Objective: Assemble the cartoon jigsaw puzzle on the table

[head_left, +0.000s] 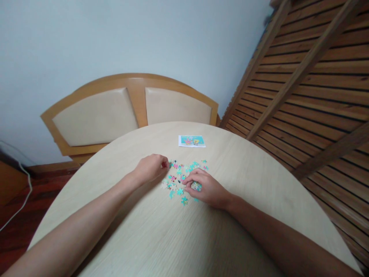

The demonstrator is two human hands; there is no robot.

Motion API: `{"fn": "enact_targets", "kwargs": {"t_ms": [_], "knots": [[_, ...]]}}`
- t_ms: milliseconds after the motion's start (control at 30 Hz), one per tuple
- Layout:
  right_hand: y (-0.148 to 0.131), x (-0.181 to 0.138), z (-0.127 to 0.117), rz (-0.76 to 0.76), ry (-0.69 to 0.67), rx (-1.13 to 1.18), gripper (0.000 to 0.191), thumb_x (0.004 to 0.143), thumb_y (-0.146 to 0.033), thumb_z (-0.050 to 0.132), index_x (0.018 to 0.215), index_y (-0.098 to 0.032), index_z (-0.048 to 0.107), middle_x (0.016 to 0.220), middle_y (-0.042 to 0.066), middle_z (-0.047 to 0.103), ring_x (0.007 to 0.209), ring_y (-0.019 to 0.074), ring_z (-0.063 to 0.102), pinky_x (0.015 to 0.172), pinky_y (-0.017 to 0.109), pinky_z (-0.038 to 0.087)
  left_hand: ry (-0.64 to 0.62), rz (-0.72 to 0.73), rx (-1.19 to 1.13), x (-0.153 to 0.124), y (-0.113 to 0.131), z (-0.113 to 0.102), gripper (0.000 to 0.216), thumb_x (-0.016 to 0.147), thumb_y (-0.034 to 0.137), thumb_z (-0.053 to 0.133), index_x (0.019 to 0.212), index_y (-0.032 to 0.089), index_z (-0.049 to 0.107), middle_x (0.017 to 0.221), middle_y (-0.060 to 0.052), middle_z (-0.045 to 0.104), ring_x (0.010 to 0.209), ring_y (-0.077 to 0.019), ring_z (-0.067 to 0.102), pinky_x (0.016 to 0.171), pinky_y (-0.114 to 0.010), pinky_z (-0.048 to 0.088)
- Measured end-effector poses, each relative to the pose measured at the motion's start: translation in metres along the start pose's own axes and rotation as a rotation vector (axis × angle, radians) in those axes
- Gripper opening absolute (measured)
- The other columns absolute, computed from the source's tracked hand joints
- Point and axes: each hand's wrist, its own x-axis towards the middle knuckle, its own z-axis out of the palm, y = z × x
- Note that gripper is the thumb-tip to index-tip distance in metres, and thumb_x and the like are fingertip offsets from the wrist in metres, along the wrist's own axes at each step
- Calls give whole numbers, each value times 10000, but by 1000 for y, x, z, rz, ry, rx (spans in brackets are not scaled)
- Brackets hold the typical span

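Small jigsaw puzzle pieces (180, 191), mostly teal with some pink, yellow and white, lie loose in a scattered pile on the round table. At the pile's left edge is my left hand (152, 168), its fingers curled together beside a teal piece; what they hold, if anything, is hidden. My right hand (209, 188) is over the pile's right side, thumb and index finger brought together in a pinch at a puzzle piece, though the tips are small and unclear. More pieces show through the gap inside that hand. Several teal ones lie beyond its knuckles.
A picture card (191, 141) with cartoon figures on teal lies flat behind the pile. The pale wooden table (245, 161) has a curved edge. Behind it stands a padded wooden headboard (135, 88) against the wall, with wooden slats (311, 84) at right. A white cable (28, 188) hangs at left.
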Motion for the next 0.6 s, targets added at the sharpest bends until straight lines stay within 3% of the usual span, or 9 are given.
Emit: {"fn": "enact_targets", "kwargs": {"t_ms": [267, 600], "knots": [[1, 2, -4, -92, 9, -190, 103, 886, -153, 629, 828, -206, 695, 827, 26, 742, 877, 205, 623, 893, 387, 446, -100, -24, 2, 0, 3, -4, 185, 794, 266, 607, 860, 225, 775, 844, -37, 758, 655, -151, 603, 604, -257, 371], [-1, 2, -7, -159, -16, -208, 94, 867, -152, 663, 796, -207, 693, 813, 17, 740, 843, 193, 614, 837, 348, 428, -146, -36, 11, 2, 4, -7, 236, 784, 265, 592, 886, 250, 805, 857, -42, 770, 704, -173, 643, 606, -253, 376]]}}
